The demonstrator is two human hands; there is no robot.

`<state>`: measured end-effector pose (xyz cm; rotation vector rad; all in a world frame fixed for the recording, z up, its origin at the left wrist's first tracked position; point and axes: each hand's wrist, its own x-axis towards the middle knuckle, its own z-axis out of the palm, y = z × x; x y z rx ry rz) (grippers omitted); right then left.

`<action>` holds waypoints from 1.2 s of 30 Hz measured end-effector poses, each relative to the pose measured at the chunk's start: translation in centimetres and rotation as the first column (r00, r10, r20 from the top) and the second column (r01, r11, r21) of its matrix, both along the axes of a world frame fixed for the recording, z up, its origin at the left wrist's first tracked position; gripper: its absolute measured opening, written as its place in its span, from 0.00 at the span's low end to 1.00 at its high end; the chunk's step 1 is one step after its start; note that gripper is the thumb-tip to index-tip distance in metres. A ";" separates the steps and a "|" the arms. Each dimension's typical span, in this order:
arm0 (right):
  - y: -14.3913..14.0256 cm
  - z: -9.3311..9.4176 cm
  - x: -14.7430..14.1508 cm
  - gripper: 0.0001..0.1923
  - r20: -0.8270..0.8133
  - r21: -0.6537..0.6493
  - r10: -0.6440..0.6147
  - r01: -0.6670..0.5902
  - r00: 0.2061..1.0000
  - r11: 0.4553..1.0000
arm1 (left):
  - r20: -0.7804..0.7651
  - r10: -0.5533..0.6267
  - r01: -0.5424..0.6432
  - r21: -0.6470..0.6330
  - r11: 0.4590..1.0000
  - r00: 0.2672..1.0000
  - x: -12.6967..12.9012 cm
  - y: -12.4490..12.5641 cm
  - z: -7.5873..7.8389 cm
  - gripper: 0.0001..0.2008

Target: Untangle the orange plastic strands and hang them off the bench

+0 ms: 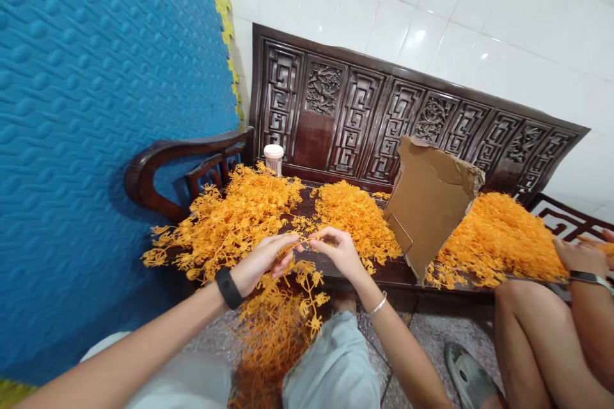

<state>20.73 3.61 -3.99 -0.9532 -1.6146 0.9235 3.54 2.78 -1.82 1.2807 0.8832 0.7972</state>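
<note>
My left hand (pixel 266 262), with a black wristband, is closed around a branching orange plastic sprue (pixel 311 297) whose small spidery pieces hang below the fingers. Opposite it, my right hand (pixel 340 254), wearing a silver bracelet, has thumb and fingers pinched at the sprue's end, close to the left fingertips. Whatever sits in that pinch is too small to make out fully. To the left lies a pile of branched orange sprues (pixel 235 217). Small loose orange pieces (pixel 355 217) are heaped just beyond my right hand. Thin orange stems (pixel 273 345) gather below, between my legs.
A dark carved wooden bench (pixel 314 147) bears the piles. A cardboard sheet (pixel 432 198) stands between the middle heap and another orange heap (pixel 508 236). A white-lidded tub (pixel 273 156) stands behind. Blue foam matting (pixel 96 108) rises at left. Another person's hand (pixel 582 255) is at right.
</note>
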 end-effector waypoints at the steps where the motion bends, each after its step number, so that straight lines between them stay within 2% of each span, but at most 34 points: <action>1: 0.2 -0.1 0.0 0.07 0.050 0.034 -0.027 0.025 0.998 0.999 | -0.001 0.000 0.000 -0.011 1.000 1.000 0.0 0.0 0.0 0.15; 6: 1.0 -1.5 0.1 0.06 0.218 0.242 -0.223 0.169 0.950 0.956 | -0.032 0.017 -0.021 -0.110 0.994 0.999 1.0 0.2 -0.4 0.16; 9: 2.0 -2.4 0.1 0.07 0.200 0.330 -0.379 0.302 0.904 0.894 | 0.000 0.069 -0.068 -0.157 0.985 0.998 2.5 0.4 -0.6 0.16; 11: 2.9 -2.5 0.2 0.07 0.143 0.344 -0.455 0.387 0.879 0.855 | 0.068 0.120 -0.107 -0.173 0.979 0.990 3.6 0.4 -0.5 0.16; 13: 3.7 -2.2 0.5 0.04 0.085 0.292 -0.458 0.417 0.885 0.861 | 0.147 0.188 -0.158 -0.196 0.968 0.971 4.4 0.4 -0.3 0.15; 17: 4.3 -0.9 1.2 0.05 0.002 0.179 -0.343 0.337 0.939 0.924 | 0.203 0.310 -0.255 -0.257 0.932 0.929 5.3 0.2 0.7 0.12; 22: 4.2 0.2 1.7 0.05 -0.054 0.184 -0.370 0.374 0.927 0.909 | 0.196 0.295 -0.244 -0.247 0.938 0.935 6.2 0.0 1.5 0.11; 24: 4.5 0.3 2.6 0.05 -0.095 0.193 -0.467 0.476 0.879 0.858 | 0.201 0.304 -0.256 -0.233 0.938 0.931 6.4 -0.5 1.7 0.11; 28: 5.6 0.9 6.1 0.08 -0.234 0.177 -0.697 0.734 0.678 0.655 | 0.214 0.260 -0.204 -0.250 0.947 0.942 5.6 -2.2 2.3 0.13; 29: 5.7 1.1 6.9 0.09 -0.257 0.187 -0.702 0.747 0.665 0.638 | 0.225 0.221 -0.163 -0.250 0.954 0.949 5.2 -2.5 2.5 0.14; 32: 5.5 1.1 7.3 0.11 -0.267 0.292 -0.628 0.682 0.731 0.670 | 0.255 0.114 -0.077 -0.149 0.986 0.960 3.6 -2.4 2.7 0.14; 34: 5.4 0.4 6.5 0.10 -0.230 0.382 -0.587 0.627 0.776 0.679 | 0.239 0.124 -0.112 -0.063 0.992 0.963 2.7 -1.7 2.4 0.13; 36: 5.8 -0.9 5.4 0.10 -0.141 0.445 -0.573 0.569 0.807 0.692 | 0.234 0.153 -0.139 -0.077 0.987 0.960 2.0 -0.8 1.7 0.13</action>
